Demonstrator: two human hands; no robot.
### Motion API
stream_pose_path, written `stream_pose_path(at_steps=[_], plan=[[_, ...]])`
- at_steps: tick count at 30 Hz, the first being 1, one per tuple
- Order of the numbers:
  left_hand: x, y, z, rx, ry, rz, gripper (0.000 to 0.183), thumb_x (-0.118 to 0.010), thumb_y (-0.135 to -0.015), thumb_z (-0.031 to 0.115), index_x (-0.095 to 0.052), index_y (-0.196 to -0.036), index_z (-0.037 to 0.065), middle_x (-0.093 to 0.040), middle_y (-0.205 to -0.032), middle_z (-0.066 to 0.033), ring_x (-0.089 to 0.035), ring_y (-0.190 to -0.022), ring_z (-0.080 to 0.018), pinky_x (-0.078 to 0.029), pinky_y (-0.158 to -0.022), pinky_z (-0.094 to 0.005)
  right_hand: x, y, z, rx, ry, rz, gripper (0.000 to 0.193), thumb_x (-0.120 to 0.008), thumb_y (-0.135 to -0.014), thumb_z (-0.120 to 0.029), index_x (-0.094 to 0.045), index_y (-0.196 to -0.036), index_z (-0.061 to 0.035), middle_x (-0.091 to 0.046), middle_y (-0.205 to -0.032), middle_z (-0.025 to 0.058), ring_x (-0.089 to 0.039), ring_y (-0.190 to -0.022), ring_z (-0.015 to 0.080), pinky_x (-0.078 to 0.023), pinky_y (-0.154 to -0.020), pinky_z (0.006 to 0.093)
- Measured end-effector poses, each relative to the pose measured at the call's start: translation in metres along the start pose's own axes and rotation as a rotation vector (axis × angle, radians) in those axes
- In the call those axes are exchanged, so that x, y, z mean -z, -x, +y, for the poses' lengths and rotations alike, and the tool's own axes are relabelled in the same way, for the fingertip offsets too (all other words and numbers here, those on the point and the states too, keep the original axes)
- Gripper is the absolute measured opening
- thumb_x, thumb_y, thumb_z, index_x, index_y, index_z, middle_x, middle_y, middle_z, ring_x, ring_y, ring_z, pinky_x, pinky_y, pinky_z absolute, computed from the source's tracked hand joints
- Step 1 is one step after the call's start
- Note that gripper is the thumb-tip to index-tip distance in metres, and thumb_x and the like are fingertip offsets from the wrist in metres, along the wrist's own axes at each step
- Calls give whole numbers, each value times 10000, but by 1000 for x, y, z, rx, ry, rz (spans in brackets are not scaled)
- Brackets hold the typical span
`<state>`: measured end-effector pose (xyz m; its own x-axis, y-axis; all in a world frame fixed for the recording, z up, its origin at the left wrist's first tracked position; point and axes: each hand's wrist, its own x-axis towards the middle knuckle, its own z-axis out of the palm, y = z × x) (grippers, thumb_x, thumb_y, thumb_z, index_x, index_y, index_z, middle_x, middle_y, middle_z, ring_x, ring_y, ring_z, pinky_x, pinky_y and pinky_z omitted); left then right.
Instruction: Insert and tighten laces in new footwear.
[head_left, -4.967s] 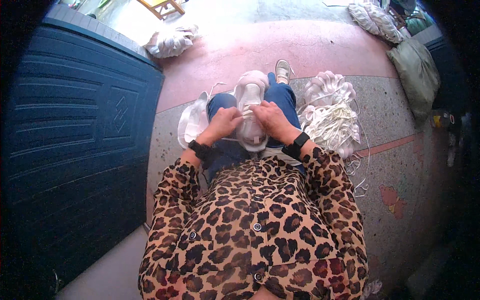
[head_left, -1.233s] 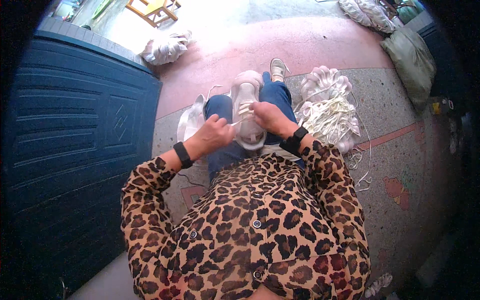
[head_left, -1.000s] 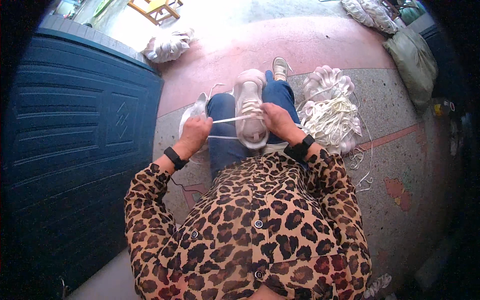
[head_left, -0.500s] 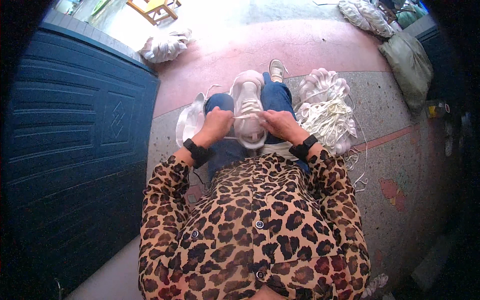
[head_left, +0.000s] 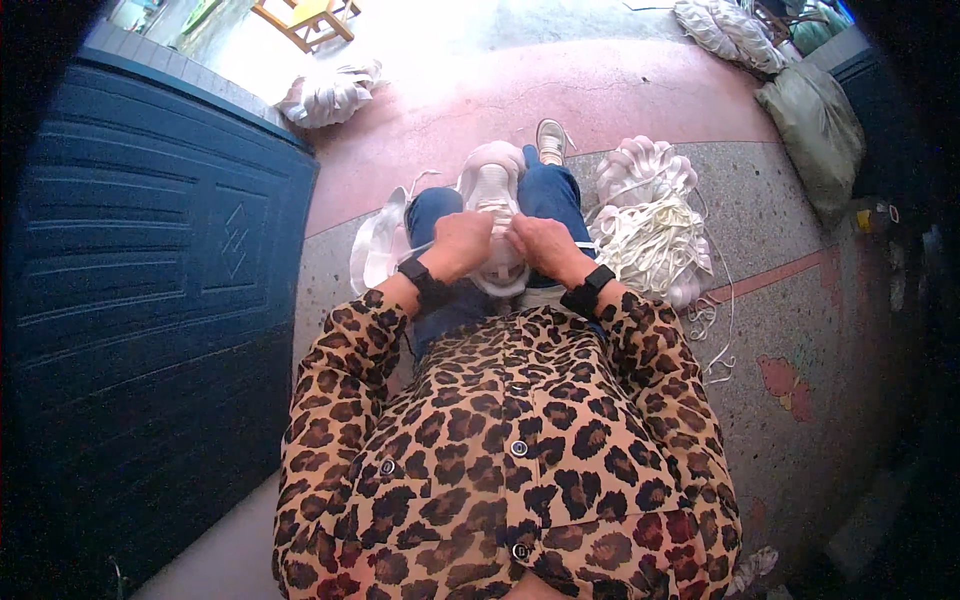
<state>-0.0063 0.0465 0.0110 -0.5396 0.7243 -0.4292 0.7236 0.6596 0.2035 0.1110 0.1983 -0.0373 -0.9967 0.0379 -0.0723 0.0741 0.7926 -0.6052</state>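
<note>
A white shoe upper [head_left: 489, 178] rests between my thighs, its eyelet rows partly laced. My left hand [head_left: 462, 243] is closed at its left edge, and a pale shoelace end sticks out beside that wrist. Across from it, my right hand [head_left: 543, 246] is closed at the right edge of the lacing, with another lace end [head_left: 586, 245] showing past it. The fingertips almost meet over the upper and hide the middle of the lacing. Black bands circle both wrists.
To my right lie a heap of white shoelaces [head_left: 655, 245] and stacked uppers [head_left: 645, 165]. More white uppers [head_left: 374, 252] are by my left leg. A blue door [head_left: 150, 240] stands left. Farther off are a white bundle [head_left: 333, 96], a yellow wooden chair [head_left: 312, 18] and a greenish sack [head_left: 815, 130].
My hands have drawn closer together over the shoe upper. The lace stretched between them before is now mostly hidden, and lace ends show at the outer sides of my hands.
</note>
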Motion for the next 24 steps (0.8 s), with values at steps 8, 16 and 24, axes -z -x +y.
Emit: stream_pose_path(at_steps=[8, 16, 24], plan=[[10, -4, -6, 12, 7, -101, 270, -642, -807, 202, -733, -1022, 67, -724, -991, -203, -708, -950, -382, -567, -795, -479, -3, -1, 3, 45, 9, -27, 236, -562, -971, -269, -539, -1020, -39, -670, -858, 227, -662, -835, 427, -522, -706, 514], [2, -36, -38, -183, 82, -237, 366, -629, -823, 365, -748, -942, 40, -720, -972, -211, -696, -944, -397, -550, -830, -471, 3, -12, -8, -14, 80, -69, 302, -565, -938, -304, -647, -931, -13, -682, -849, 236, -685, -864, 397, -538, -738, 501], [7, -15, -7, -34, -13, -43, 390, -659, -859, 440, -749, -927, 67, -712, -875, -218, -699, -838, -397, -551, -745, -490, -1, -40, 17, -283, -99, -342, 361, -575, -876, -293, -688, -833, 47, -684, -883, 266, -694, -825, 405, -539, -705, 456]])
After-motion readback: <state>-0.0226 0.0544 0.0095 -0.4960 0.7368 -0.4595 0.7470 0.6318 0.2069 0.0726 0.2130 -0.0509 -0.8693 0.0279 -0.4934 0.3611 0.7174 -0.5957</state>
